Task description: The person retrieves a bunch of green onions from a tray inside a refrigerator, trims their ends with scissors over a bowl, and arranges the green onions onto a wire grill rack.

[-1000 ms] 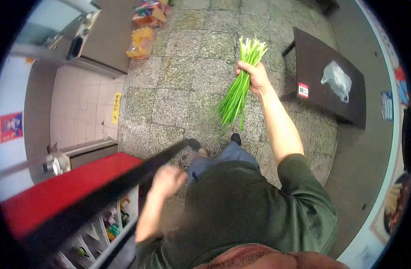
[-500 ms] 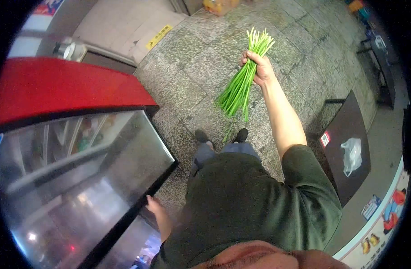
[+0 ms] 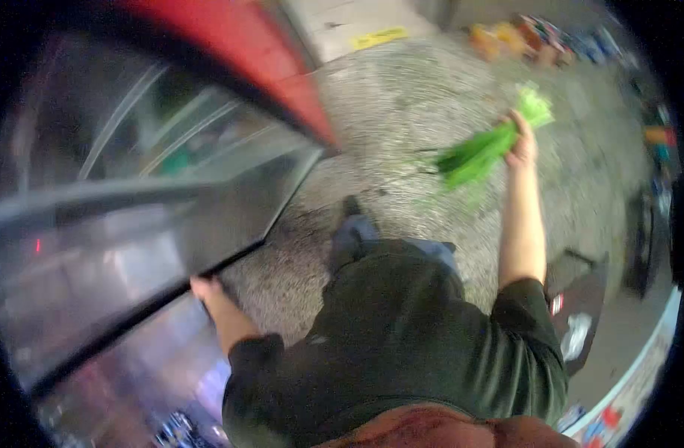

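Observation:
A bunch of long green vegetable stalks (image 3: 480,155) with pale cut ends is held out over the floor. My right hand (image 3: 523,142) is wrapped round it near the pale ends, and the green ends hang toward the left, blurred. At the left, my left hand (image 3: 205,287) has its fingers closed on the dark edge of a glass fridge door (image 3: 230,216). The door stands swung out from the red-topped fridge (image 3: 282,52). Reflections on the glass partly hide the shelves behind it.
A dark table (image 3: 573,287) with a white plastic bag (image 3: 577,336) stands at the right. Colourful items (image 3: 536,39) lie at the far side of the floor. A yellow strip (image 3: 379,37) marks the pale threshold. My feet are on stone-like floor tiles (image 3: 387,104).
My left hand and the fridge door's edge have moved left and toward me in view. The stalks in my right hand have shifted right and tilted flatter. The whole view has turned.

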`<state>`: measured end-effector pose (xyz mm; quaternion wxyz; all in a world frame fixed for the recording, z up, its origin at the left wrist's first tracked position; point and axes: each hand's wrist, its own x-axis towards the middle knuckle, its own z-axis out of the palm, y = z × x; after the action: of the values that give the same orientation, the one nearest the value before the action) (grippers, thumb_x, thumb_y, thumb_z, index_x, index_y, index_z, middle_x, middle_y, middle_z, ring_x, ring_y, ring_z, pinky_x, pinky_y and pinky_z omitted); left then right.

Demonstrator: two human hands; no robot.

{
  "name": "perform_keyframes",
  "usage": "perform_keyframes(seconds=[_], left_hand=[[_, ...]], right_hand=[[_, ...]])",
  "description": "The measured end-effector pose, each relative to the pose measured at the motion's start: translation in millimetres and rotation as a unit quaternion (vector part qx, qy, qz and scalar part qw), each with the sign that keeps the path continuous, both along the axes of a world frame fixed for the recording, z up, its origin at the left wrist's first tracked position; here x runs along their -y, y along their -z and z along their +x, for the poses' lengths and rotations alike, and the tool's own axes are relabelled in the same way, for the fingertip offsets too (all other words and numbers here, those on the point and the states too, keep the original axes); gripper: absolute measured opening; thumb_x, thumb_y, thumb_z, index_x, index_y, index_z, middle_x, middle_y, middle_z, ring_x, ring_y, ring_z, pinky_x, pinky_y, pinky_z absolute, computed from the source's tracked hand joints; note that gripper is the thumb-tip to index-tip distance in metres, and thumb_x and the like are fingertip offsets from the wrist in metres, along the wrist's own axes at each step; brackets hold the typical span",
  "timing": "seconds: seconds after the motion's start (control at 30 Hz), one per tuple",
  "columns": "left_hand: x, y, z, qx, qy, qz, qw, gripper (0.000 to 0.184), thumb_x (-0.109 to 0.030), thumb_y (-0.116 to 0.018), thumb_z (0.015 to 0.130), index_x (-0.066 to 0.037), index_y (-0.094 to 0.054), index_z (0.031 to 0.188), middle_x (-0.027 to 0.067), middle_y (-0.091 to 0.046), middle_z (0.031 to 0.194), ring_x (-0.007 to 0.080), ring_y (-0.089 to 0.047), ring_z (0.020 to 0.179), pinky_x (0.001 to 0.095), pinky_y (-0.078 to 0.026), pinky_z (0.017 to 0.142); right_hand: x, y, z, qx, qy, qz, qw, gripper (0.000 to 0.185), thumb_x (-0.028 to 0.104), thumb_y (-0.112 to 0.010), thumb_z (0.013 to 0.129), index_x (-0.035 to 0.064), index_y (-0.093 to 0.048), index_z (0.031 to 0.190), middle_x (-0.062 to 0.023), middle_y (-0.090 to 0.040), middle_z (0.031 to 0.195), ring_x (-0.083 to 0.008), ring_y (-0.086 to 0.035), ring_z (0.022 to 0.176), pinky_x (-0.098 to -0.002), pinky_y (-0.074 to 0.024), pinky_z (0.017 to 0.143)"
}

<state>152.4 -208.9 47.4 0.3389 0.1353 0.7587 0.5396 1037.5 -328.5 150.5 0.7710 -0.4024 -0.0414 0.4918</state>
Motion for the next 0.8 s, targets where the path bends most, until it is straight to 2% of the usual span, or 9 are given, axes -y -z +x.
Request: perform_keyframes(seconds=[0.2, 0.3, 0.37, 0.43, 0.57, 0.63, 0.7, 0.77, 0.8], left_hand=[[-134.5, -57.3, 18.0, 0.109, -0.02, 0.068, 0.992, 0.066, -0.064, -0.049, 0.082, -0.017, -0.052, 0.127, 0.0031, -0.056, 0.124, 0.0169, -0.05, 0.087, 0.0312, -0.038, 0.073], [-185.2, -97.0, 68.8, 0.092, -0.036, 0.109, 0.989, 0.092, -0.079, -0.036, 0.081, -0.012, -0.035, 0.144, 0.01, -0.035, 0.148, 0.0259, -0.035, 0.131, 0.0433, -0.022, 0.112], [-218.1, -100.9, 72.3, 0.07, 0.025, 0.173, 0.982, 0.094, -0.079, -0.031, 0.083, -0.012, -0.027, 0.148, 0.0099, -0.024, 0.154, 0.03, -0.019, 0.141, 0.0481, -0.01, 0.116], [-254.1, -116.3, 78.3, 0.036, 0.111, 0.256, 0.96, 0.091, -0.077, -0.023, 0.086, -0.012, -0.023, 0.149, 0.0124, -0.022, 0.154, 0.03, -0.02, 0.142, 0.0503, -0.014, 0.115], [-307.5, -154.7, 131.6, 0.075, 0.027, 0.185, 0.98, 0.106, -0.088, -0.022, 0.076, -0.01, -0.022, 0.148, 0.0117, -0.019, 0.154, 0.0304, -0.026, 0.137, 0.0529, -0.016, 0.114], [-344.0, -123.9, 96.5, 0.025, 0.098, 0.185, 0.977, 0.106, -0.088, -0.025, 0.074, -0.011, -0.023, 0.147, 0.0108, -0.017, 0.153, 0.0317, -0.028, 0.136, 0.0542, -0.018, 0.113], [-358.6, -92.9, 66.0, 0.023, 0.03, 0.201, 0.979, 0.099, -0.083, -0.032, 0.075, -0.013, -0.029, 0.144, 0.0092, -0.021, 0.152, 0.0303, -0.029, 0.135, 0.0538, -0.02, 0.11], [-323.8, -139.2, 144.5, 0.065, -0.004, 0.181, 0.981, 0.087, -0.075, -0.035, 0.08, -0.014, -0.035, 0.141, 0.0073, -0.027, 0.15, 0.0305, -0.03, 0.134, 0.0513, -0.021, 0.108], [-320.7, -111.5, 103.5, 0.032, 0.087, 0.15, 0.984, 0.085, -0.073, -0.036, 0.082, -0.014, -0.035, 0.142, 0.0091, -0.028, 0.149, 0.0313, -0.031, 0.134, 0.0507, -0.025, 0.106]], right_hand=[[-49.7, 1.5, -11.6, 0.014, 0.106, -0.063, 0.992, 0.013, 0.018, -0.063, 0.09, 0.0077, -0.058, 0.096, -0.003, -0.058, 0.077, -0.0175, -0.054, 0.073, -0.0328, -0.0495, 0.068], [-64.9, -7.2, -19.1, 0.038, 0.122, -0.076, 0.989, 0.014, 0.018, -0.062, 0.09, 0.0072, -0.057, 0.097, -0.0037, -0.058, 0.078, -0.0172, -0.054, 0.073, -0.0325, -0.0494, 0.068], [-67.4, -8.1, -16.1, 0.068, 0.14, -0.081, 0.985, 0.012, 0.016, -0.061, 0.09, 0.0072, -0.056, 0.096, -0.0039, -0.057, 0.077, -0.0172, -0.055, 0.074, -0.0329, -0.0505, 0.068], [-67.4, -21.3, -25.1, 0.091, 0.158, -0.079, 0.98, 0.013, 0.017, -0.062, 0.09, 0.0077, -0.056, 0.095, -0.0039, -0.058, 0.078, -0.0169, -0.057, 0.073, -0.0333, -0.0513, 0.067], [-51.9, -15.0, -6.5, 0.085, 0.195, -0.144, 0.966, 0.015, 0.018, -0.064, 0.088, 0.0077, -0.056, 0.094, -0.0036, -0.058, 0.078, -0.0166, -0.058, 0.07, -0.0325, -0.0516, 0.063], [-41.7, -12.9, 2.8, 0.107, 0.241, -0.142, 0.954, 0.015, 0.018, -0.065, 0.088, 0.0077, -0.056, 0.094, -0.0034, -0.059, 0.078, -0.0165, -0.058, 0.068, -0.0319, -0.0514, 0.061], [-26.3, -5.8, 19.5, 0.099, 0.264, -0.158, 0.946, 0.015, 0.016, -0.066, 0.087, 0.0074, -0.055, 0.093, -0.0032, -0.059, 0.078, -0.0161, -0.058, 0.066, -0.0312, -0.0511, 0.059], [-4.3, 5.0, 42.0, 0.115, 0.268, -0.182, 0.939, 0.015, 0.015, -0.066, 0.086, 0.0076, -0.055, 0.093, -0.0032, -0.059, 0.078, -0.0163, -0.058, 0.065, -0.0314, -0.0512, 0.059], [-1.7, 2.5, 51.2, 0.131, 0.292, -0.195, 0.927, 0.021, 0.014, -0.068, 0.084, 0.0056, -0.055, 0.098, -0.0039, -0.059, 0.077, -0.0173, -0.059, 0.065, -0.0323, -0.0515, 0.059]])
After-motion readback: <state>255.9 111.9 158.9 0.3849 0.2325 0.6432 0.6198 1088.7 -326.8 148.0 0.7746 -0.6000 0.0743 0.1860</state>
